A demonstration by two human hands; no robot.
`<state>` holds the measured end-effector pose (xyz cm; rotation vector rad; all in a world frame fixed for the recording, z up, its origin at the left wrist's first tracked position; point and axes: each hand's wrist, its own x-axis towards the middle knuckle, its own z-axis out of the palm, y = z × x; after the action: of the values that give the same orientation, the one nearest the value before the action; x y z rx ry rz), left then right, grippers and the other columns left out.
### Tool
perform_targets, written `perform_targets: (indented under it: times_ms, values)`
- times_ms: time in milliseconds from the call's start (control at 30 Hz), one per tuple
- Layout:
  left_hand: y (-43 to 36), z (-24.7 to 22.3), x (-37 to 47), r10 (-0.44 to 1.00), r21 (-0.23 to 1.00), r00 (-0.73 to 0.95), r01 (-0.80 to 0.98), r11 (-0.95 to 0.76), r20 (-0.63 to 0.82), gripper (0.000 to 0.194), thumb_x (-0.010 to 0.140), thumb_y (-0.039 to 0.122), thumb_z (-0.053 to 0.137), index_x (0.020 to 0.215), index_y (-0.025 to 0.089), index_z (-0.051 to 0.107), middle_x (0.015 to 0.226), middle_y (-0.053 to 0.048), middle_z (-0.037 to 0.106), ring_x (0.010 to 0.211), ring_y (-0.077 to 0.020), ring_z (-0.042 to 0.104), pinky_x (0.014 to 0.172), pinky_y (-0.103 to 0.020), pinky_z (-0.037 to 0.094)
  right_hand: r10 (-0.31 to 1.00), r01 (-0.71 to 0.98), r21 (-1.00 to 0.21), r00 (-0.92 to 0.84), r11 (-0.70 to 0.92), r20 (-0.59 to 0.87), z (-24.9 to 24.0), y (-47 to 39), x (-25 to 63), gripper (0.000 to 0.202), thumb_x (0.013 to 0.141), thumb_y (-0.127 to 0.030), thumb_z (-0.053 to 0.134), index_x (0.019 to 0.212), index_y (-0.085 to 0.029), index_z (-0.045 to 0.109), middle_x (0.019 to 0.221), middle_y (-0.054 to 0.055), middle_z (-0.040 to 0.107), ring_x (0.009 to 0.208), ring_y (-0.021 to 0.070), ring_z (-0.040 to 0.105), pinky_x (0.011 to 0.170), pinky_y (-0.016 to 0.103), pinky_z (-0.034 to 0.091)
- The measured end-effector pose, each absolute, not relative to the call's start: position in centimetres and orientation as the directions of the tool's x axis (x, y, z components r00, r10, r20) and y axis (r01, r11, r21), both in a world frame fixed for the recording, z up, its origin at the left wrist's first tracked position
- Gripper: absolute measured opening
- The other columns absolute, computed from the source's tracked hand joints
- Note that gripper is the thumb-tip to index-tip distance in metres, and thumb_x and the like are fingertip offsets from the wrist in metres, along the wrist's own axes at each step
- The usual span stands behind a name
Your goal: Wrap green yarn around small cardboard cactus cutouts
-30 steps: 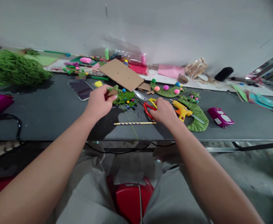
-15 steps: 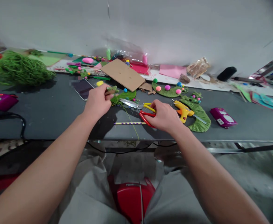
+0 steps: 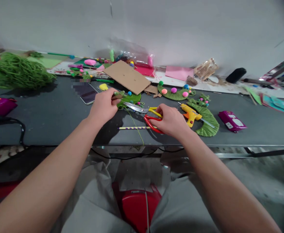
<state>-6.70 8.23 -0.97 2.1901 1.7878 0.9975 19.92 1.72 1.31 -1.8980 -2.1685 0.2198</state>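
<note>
Pencil (image 3: 129, 128) lay nearest on the table (image 3: 59, 113), at seven o'clock from the red-and-yellow scissors (image 3: 144, 110), which the grip of the right hand (image 3: 171, 118) held by the handles, blades pointing to ten, near a green yarn strand (image 3: 139, 133). At three o'clock sat the glue gun (image 3: 191, 114); at ten, the grip of the left hand (image 3: 104, 105) pinched a small green-and-brown piece (image 3: 119, 94), and farther off, at eleven, a cardboard sheet (image 3: 127, 76).

Scissors (image 3: 143, 110) flashing red and yellow handles (image 3: 154, 112), silver blades (image 3: 135, 107)! Pencil (image 3: 133, 128), pale yellow, purple-patterned. Glue gun (image 3: 191, 115) bright yellow, orange trigger (image 3: 186, 115). Yarn heap (image 3: 22, 72) all green, cardboard (image 3: 127, 77) plain tan, tabletop (image 3: 59, 111) dark grey. Packet (image 3: 232, 121) purple with white patches!
</note>
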Motion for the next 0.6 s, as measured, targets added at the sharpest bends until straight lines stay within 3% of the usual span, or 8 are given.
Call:
perform_targets:
  times_ms: [267, 467, 600]
  values:
    - [8.5, -1.0, -6.8, 0.918, 0.58, 0.013, 0.771, -0.262, 0.397, 0.013, 0.079, 0.021, 0.068, 0.092, 0.022, 0.066, 0.089, -0.008, 0.074, 0.082, -0.028, 0.067, 0.076, -0.038, 0.051, 0.996, 0.973, -0.216, -0.065, 0.078, 0.069, 2.0, 1.7, 19.8, 0.029, 0.086, -0.048, 0.064, 0.1, -0.022, 0.061, 0.096, 0.008, 0.075, 0.087, 0.0274, 0.066, 0.058, 0.03, 0.028]
    - [8.5, -1.0, -6.1, 0.958, 0.851, -0.048, 0.473, -0.227, 0.283, 0.02, 0.075, 0.019, 0.072, 0.093, 0.018, 0.066, 0.099, -0.01, 0.079, 0.091, -0.0269, 0.073, 0.083, -0.039, 0.057, 0.989, 0.972, -0.201, 0.133, -0.119, 0.059, 1.2, 2.8, 22.0, 0.033, 0.09, -0.047, 0.062, 0.107, -0.019, 0.061, 0.103, 0.014, 0.074, 0.097, 0.0343, 0.068, 0.066, 0.035, 0.038]
    - [7.3, -0.2, -4.9, 0.965, 0.919, -0.051, 0.322, -0.228, 0.257, 0.022, 0.074, 0.017, 0.074, 0.095, 0.018, 0.065, 0.103, -0.01, 0.08, 0.097, -0.0257, 0.074, 0.089, -0.04, 0.059, 0.987, 0.965, -0.221, 0.156, -0.142, 0.046, 0.1, 4.0, 23.4, 0.031, 0.091, -0.038, 0.065, 0.111, -0.015, 0.062, 0.11, 0.018, 0.072, 0.104, 0.0338, 0.067, 0.079, 0.037, 0.046]
